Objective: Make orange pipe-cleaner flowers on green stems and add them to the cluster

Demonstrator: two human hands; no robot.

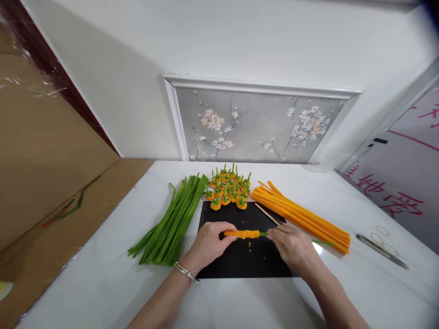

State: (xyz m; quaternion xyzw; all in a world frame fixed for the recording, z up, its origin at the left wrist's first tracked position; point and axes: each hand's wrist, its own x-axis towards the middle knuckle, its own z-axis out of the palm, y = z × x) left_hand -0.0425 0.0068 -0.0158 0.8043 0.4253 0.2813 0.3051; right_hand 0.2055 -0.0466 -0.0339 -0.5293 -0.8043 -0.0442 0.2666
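Over the black mat (pixel 226 265), my left hand (pixel 211 242) pinches the left end of an orange coil of pipe cleaner (pixel 248 234). A green pipe cleaner (pixel 324 242) runs out of the coil's right end, and my right hand (pixel 291 244) is closed on it, its tail showing past the hand. Close to my right hand a thin wooden stick (pixel 265 213) lies slanted on the mat; its lower end is hidden by the fingers. Small orange crumbs (pixel 250 246) are scattered on the mat below the coil.
Green pipe cleaners (pixel 174 224) lie bundled at left, orange pipe cleaners (pixel 298 214) at right. Several small orange pumpkins with green stems (pixel 228 187) stand behind the mat. Tweezers (pixel 382 251) and rubber bands (pixel 382 230) lie far right. Cardboard (pixel 61 196) borders the table's left side.
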